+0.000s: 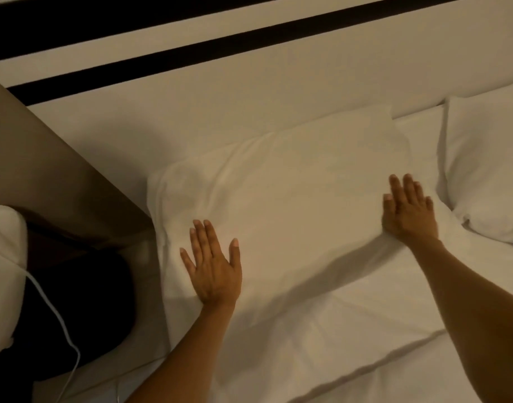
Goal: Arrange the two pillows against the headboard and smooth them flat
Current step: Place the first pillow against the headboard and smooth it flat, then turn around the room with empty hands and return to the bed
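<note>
Both palms are down on the near pillow (284, 181), fingers spread flat, gripping nothing. The left hand (213, 267) presses its near-left corner; the right hand (407, 212) presses the near-right corner. The pillow's long axis runs straight from one hand to the other, its far edge lying against the headboard (220, 91) beyond the fingertips. The second pillow (487, 167) sits just past the right hand, touching the first, so that hand is plainly the nearer one. Creases fan out ahead of the left fingers; my read is a stroke outward along the axis comes next.
</note>
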Available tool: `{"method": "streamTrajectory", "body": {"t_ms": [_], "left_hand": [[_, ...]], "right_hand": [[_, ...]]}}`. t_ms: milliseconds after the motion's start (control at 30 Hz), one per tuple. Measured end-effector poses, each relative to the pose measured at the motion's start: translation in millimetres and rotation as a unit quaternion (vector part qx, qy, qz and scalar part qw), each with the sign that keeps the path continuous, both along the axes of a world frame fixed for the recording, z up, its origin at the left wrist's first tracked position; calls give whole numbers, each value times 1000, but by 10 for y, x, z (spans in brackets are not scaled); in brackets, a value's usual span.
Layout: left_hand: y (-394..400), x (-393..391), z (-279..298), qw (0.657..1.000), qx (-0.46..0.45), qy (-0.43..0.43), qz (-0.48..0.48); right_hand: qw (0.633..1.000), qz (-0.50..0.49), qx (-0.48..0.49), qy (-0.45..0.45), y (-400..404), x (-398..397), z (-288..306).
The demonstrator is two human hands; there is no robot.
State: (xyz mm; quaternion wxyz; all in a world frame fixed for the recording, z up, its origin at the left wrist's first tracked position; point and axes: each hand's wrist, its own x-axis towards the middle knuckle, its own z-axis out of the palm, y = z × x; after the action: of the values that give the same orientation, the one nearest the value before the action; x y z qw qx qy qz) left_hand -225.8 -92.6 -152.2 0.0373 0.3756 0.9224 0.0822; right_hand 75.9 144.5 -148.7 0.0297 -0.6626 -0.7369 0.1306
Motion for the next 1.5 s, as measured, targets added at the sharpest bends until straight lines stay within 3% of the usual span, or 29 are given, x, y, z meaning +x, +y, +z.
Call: {"method": "streamTrajectory", "body": {"t_ms": [167, 633, 1067, 1500], "left_hand": [[-161, -69, 209, 1000, -27, 6, -8], [-36, -53, 1634, 978, -126, -84, -147], [-49, -45, 3351, 964, -107, -29, -243], [-167, 373, 4780, 914, -97, -12, -394]], "right_hand": [[997, -75, -22, -3, 68, 372, 388], [998, -8, -58, 5, -773, -317, 1818], [999, -12, -2, -42, -1495, -289, 3401], [993, -93, 54, -43, -2561, -82, 4906]]}}
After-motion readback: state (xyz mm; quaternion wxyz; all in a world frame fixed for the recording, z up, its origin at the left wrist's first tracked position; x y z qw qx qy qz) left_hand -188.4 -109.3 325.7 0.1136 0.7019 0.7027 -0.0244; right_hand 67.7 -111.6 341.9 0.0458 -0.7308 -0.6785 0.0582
